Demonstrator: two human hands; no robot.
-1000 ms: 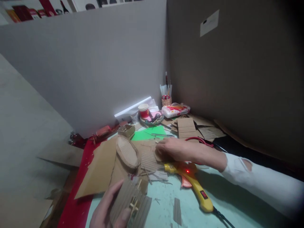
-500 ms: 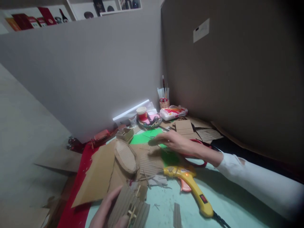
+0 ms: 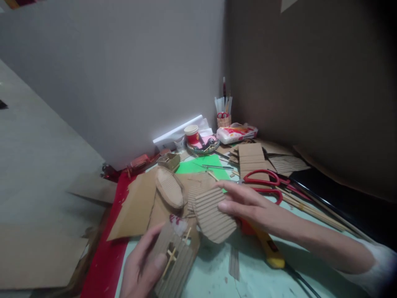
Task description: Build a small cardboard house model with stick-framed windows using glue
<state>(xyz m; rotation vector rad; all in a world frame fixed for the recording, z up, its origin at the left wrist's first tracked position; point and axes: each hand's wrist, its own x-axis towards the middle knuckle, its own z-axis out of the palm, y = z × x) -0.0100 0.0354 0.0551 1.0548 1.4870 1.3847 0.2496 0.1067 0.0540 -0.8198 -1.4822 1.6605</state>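
Observation:
My left hand (image 3: 145, 260) is closed on a corrugated cardboard panel (image 3: 182, 271) with small cut openings and thin wooden sticks crossed over one of them. Between thumb and fingers, my right hand (image 3: 240, 203) grips a separate corrugated cardboard piece (image 3: 214, 215) with angled corners, held just above and right of the panel. Beneath the right hand lies a yellow glue gun (image 3: 273, 252), its front half hidden by the hand and cardboard. Red-handled scissors (image 3: 262, 177) rest just behind that hand. A boat-shaped cardboard piece (image 3: 169, 188) lies further left on a cardboard sheet (image 3: 136, 207).
Green paper (image 3: 201, 163), a small cardboard box (image 3: 169, 160) and a round tray (image 3: 203, 150) with a red cup (image 3: 191, 135) are toward the back. A tissue pack (image 3: 237, 133) and pen holder (image 3: 224, 120) stand in the corner. Wooden sticks (image 3: 313, 213) lie right.
My right hand, previously reaching over the green paper, has come back toward me and now holds the angled cardboard piece beside the left hand's panel. The view has tilted downward.

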